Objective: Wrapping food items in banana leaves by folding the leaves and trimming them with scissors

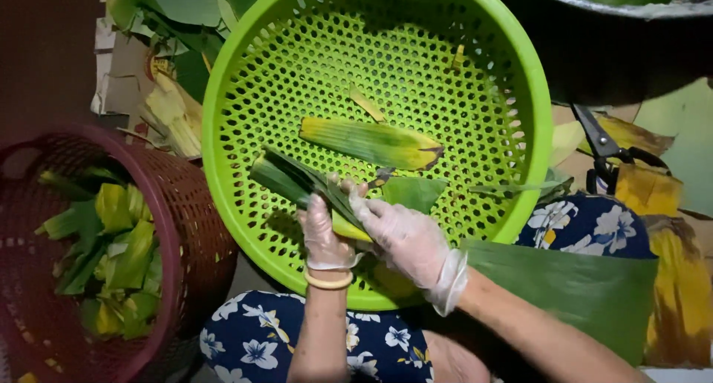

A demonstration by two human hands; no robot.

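Both gloved hands, left hand (324, 234) and right hand (405, 238), close together on a folded green leaf bundle (301, 181) inside the green perforated basket (223, 93). Another yellowing leaf (371, 141) lies just beyond, apparently loose. Scissors (605, 153) rest outside the rim.

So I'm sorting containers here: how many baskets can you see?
2: a green basket in the middle, under both gloved hands, and a dark red basket at left holding leaf scraps.
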